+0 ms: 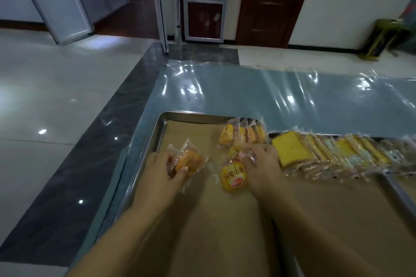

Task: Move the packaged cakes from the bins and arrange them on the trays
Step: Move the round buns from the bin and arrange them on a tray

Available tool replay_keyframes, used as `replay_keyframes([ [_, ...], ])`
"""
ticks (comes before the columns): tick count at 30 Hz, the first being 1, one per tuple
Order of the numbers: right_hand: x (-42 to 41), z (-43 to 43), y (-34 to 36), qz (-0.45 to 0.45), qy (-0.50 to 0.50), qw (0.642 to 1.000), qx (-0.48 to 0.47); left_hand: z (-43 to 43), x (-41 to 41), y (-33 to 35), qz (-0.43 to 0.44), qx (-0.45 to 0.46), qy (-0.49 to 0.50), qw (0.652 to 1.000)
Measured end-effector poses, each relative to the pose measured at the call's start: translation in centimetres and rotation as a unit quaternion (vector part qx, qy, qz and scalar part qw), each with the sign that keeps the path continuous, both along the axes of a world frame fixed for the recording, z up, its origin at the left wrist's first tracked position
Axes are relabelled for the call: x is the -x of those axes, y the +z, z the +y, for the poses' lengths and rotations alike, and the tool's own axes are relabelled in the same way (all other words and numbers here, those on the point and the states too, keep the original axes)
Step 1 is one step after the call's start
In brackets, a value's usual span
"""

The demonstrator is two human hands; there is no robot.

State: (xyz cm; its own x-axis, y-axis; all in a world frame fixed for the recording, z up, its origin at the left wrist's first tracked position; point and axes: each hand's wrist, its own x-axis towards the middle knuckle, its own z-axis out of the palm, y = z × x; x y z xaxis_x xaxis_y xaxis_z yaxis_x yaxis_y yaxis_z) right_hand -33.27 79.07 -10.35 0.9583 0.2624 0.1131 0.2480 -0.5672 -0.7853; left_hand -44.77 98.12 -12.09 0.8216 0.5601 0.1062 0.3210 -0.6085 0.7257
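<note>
Two hands place packaged cakes on a paper-lined tray.

The left hand [162, 171] curls its fingers and thumb round a clear-wrapped brown cake [190, 161] above the brown paper [193, 220] of the left tray [158, 128]. The right hand [262, 165] bends its fingertips onto the top of a yellow cake pack [233, 176] lying on the paper, seemingly pinching its wrapper, though blur hides the contact. A row of small yellow packs [244, 134] lines the tray's far edge. The neighbouring tray [397, 189] holds sliced cakes [290, 149].
</note>
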Motion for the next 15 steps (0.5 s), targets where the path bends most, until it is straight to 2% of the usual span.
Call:
replay_keyframes([
  [4, -2.3, 4.5, 0.1, -0.067, -0.040, 0.996, 0.031, 2.3, -3.2, 0.2, -0.030, 0.019, -0.023, 0.999],
  [8, -4.8, 9.3, -0.3, -0.065, -0.093, 0.994, 0.006, 3.1, -7.1, -0.2, -0.090, 0.065, 0.000, 0.994],
  [9, -5.4, 10.4, -0.6, -0.070, -0.102, 0.992, -0.002, 3.4, -8.2, -0.6, -0.095, 0.049, 0.007, 0.994],
  [12, -6.9, 13.3, -1.7, -0.092, -0.117, 0.988, -0.046, 4.4, -10.9, -2.3, -0.086, -0.084, 0.017, 0.993],
  [15, -8.0, 14.8, -3.4, -0.106, -0.104, 0.986, -0.082, 5.8, -13.1, -4.0, -0.081, -0.101, 0.008, 0.992],
])
